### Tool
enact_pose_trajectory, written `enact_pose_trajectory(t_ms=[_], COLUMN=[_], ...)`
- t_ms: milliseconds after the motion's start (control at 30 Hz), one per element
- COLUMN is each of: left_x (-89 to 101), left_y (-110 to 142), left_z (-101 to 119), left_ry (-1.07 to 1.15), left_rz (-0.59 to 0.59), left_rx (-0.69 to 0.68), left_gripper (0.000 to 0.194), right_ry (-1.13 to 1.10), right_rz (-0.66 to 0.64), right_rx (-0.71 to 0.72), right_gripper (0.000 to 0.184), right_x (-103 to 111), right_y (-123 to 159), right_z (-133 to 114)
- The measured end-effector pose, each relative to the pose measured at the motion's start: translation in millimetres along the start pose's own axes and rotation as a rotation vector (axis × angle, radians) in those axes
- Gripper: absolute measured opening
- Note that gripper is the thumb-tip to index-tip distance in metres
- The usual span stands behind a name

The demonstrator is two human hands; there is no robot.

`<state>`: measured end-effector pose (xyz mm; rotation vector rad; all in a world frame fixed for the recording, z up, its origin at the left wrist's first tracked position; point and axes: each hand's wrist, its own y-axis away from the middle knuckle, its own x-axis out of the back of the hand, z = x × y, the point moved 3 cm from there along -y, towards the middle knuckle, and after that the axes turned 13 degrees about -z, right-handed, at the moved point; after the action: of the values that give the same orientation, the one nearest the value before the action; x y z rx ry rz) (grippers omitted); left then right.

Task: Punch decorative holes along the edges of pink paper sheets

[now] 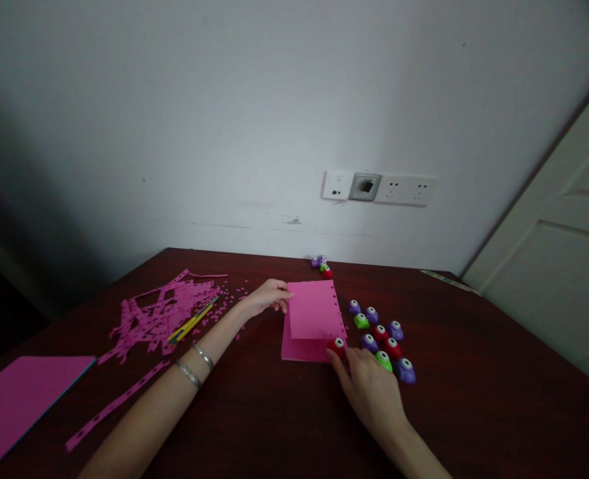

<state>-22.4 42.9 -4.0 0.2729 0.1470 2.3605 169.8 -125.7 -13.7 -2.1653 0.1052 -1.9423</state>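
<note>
A pink paper sheet [315, 310] with small holes along its right edge lies over another pink sheet [304, 351]. My left hand [269, 296] pinches the top sheet by its left edge. At the lower right corner of the sheets, my right hand [369, 382] has its thumb and fingers around a red craft punch [337, 345]. Just right of that hand stand several more punches, among them a purple punch [404, 370], a green punch [384, 360] and another red punch [392, 348].
Cut pink paper scraps [162, 313] and punched bits spread over the left of the dark table [474, 399]. A yellow utility knife [193, 322] lies on them. A pink paper stack [24, 399] is at the near left. Small punches [323, 265] stand by the wall.
</note>
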Motion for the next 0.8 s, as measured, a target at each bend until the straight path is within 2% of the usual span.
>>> enact_pose_trajectory(t_ms=[167, 400, 467, 600, 667, 800], left_x=[-2.3, 0.7, 2.6, 5.0, 4.9, 4.0], left_y=[2.9, 1.0, -0.1, -3.0, -4.0, -4.2], left_z=[4.1, -1.1, -3.2, -6.6, -7.3, -7.0], left_ry=[0.004, 0.022, 0.031, 0.052, 0.064, 0.08], left_rz=[-0.008, -0.022, -0.014, 0.006, 0.013, 0.028], left_rx=[0.015, -0.003, -0.015, -0.025, -0.024, -0.014], left_gripper=[0.021, 0.024, 0.024, 0.024, 0.024, 0.026], right_ry=[-0.004, -0.054, -0.136, -0.439, -0.551, -0.645], right_rz=[-0.008, 0.017, 0.003, -0.073, -0.066, -0.058], right_rx=[-0.007, -0.019, -0.021, 0.0, 0.017, 0.023], right_gripper=[0.038, 0.037, 0.035, 0.032, 0.029, 0.023], right_x=[1.5, 4.2, 4.5, -0.3, -2.4, -4.6], right_y=[-0.3, -0.5, -2.0, -6.2, -7.1, -6.1], right_z=[0.7, 2.8, 4.6, 7.9, 8.6, 9.3])
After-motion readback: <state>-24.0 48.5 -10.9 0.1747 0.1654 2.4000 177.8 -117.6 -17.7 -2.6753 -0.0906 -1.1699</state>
